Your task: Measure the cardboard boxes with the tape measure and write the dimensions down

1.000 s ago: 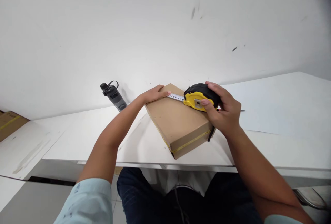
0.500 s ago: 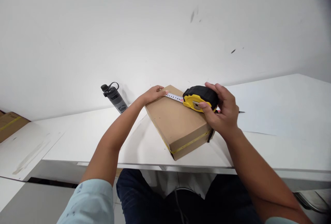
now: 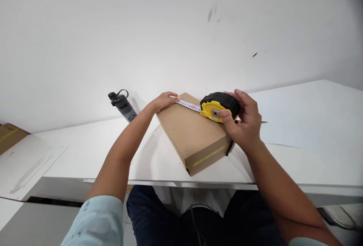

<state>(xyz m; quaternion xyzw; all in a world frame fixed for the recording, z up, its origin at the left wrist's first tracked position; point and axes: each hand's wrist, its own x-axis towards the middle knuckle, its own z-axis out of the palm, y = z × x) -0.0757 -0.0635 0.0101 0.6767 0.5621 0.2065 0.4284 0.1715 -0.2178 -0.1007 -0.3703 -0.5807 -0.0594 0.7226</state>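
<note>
A brown cardboard box (image 3: 193,128) sits at an angle on the white table, with yellow tape along its side. My right hand (image 3: 245,123) is closed around a yellow and black tape measure (image 3: 215,108) above the box's right part. From its case the white blade (image 3: 188,105) runs out leftward across the top of the box, its numbers showing. At the far left edge of the box, my left hand (image 3: 166,101) pinches the blade's end; the hook is hidden under the fingers. A black strap (image 3: 229,148) hangs at the box's near right corner.
A dark bottle with a loop cap (image 3: 123,106) stands left of the box by the wall. On the right lies a large white sheet (image 3: 300,121), with a thin pointed tool (image 3: 263,122) partly behind my right hand. Another taped carton (image 3: 11,137) is at far left.
My left hand has shifted slightly left with the blade's end. A little more blade shows between it and the case, which has tilted slightly in my right hand.
</note>
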